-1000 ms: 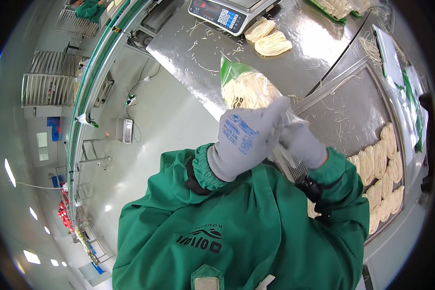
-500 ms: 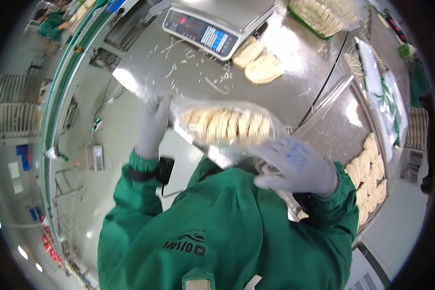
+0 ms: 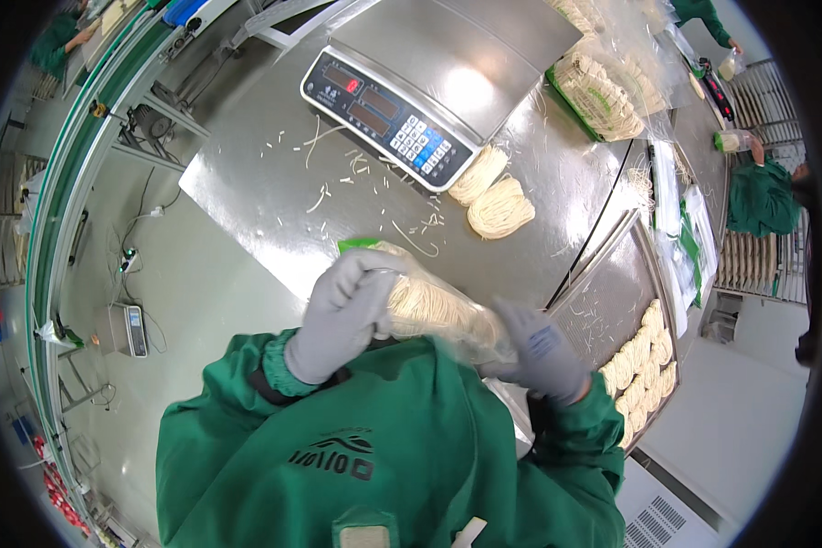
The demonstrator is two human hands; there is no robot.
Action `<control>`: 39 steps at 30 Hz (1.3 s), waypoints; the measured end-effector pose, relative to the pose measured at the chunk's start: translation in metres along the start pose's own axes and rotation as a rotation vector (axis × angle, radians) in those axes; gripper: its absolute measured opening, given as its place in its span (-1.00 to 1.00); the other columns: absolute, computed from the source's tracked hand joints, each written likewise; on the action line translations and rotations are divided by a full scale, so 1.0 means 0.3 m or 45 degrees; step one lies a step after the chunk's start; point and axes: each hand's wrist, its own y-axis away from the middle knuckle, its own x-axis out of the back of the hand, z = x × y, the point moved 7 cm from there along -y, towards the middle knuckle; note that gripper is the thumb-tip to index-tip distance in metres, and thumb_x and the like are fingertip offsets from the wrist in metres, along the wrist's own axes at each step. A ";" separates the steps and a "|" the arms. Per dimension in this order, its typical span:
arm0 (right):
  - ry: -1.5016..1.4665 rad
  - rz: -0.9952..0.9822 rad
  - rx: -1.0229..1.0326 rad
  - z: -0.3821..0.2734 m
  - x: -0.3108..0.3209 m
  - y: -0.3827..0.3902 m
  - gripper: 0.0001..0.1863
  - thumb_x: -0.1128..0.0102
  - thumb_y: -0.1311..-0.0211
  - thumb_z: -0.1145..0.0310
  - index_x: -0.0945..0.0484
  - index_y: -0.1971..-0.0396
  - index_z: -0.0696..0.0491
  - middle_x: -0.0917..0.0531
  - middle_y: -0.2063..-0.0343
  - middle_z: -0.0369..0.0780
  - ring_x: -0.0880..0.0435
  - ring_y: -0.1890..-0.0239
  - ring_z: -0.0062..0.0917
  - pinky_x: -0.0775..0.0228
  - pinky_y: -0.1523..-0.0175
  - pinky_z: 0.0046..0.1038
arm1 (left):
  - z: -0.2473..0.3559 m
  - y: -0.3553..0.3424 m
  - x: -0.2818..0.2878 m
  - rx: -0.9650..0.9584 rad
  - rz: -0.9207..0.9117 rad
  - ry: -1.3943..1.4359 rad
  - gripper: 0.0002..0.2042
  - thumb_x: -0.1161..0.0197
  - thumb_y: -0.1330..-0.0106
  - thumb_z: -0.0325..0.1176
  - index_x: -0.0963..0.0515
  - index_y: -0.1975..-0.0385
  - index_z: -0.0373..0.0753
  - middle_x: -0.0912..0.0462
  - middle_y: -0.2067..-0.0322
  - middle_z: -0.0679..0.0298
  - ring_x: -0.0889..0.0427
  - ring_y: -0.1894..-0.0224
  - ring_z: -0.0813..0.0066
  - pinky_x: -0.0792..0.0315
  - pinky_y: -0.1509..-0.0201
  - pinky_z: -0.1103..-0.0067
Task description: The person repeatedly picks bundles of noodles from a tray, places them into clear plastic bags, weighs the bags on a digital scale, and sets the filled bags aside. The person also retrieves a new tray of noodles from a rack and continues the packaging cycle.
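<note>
A clear plastic bag of noodles (image 3: 438,309) with a green end is held in front of my chest, tilted down to the right. My gloved left hand (image 3: 345,310) is closed round its upper left end. At the lower right end is my gloved right hand (image 3: 543,352), blurred by motion, its fingers against the loose plastic. Beyond the bag, two loose noodle bundles (image 3: 500,208) lie on the steel table (image 3: 274,205), beside a digital scale (image 3: 388,123) with a bare steel pan.
Filled noodle bags (image 3: 598,96) lie at the back right. A metal tray (image 3: 603,274) at right holds several noodle bundles (image 3: 644,365), with flat plastic bags (image 3: 690,242) beside it. Noodle scraps dot the table. A conveyor (image 3: 73,164) runs along the left; another person (image 3: 765,196) works at far right.
The bag has come closer to my chest and turned, its green end now showing. My left hand has moved right and down. The view has shifted, showing more of the scale.
</note>
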 end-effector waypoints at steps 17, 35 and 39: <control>-0.097 1.009 -0.192 0.318 0.762 -0.625 -0.62 -0.10 -0.28 0.05 -0.54 0.14 0.08 -0.64 0.33 -0.14 -0.63 0.26 -0.37 -0.45 0.13 -0.42 | 0.735 -0.883 -0.100 -0.560 -0.070 -0.516 -0.84 -0.01 -0.39 -0.31 -0.52 0.37 -0.18 -0.44 0.60 0.49 -0.35 0.61 0.77 -0.23 0.54 0.80; -0.824 0.784 -1.403 0.909 -0.279 -0.289 -0.44 -0.38 -0.05 0.04 -0.49 0.15 0.21 -0.62 0.36 -0.13 -0.59 0.33 -0.46 -0.45 0.23 -0.42 | -0.139 -0.424 0.223 0.161 0.027 -0.145 -0.59 -0.01 -0.43 -0.39 -0.20 -0.22 -0.36 -0.55 0.44 0.31 -0.48 0.48 0.72 -0.38 0.39 0.75; -1.055 0.932 -1.239 0.759 -0.143 -0.215 -0.59 -0.32 -0.16 0.18 -0.48 0.16 0.18 -0.58 0.41 -0.24 -0.52 0.37 -0.60 -0.38 0.28 -0.55 | -0.191 -0.389 0.263 0.231 -0.104 -0.257 -0.58 -0.06 -0.43 -0.30 -0.25 -0.21 -0.31 -0.57 0.38 0.27 -0.50 0.41 0.70 -0.39 0.36 0.75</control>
